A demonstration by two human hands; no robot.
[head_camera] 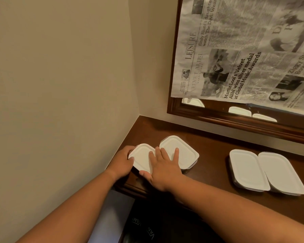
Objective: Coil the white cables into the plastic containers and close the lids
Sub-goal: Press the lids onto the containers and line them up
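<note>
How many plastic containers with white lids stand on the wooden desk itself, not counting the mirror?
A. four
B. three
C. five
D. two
A: the corner container and the second container lie under the left hand and right hand, and the third container and the far-right container sit side by side further right.

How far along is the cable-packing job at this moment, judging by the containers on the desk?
Done: the third container and fourth container on the right sit lidded, untouched; the second container is lidded too. In hand: the left hand grips the side of the leftmost container while the right hand presses flat on its lid. Left: probably only seating that lid; no loose cable shows on the desk.
</note>
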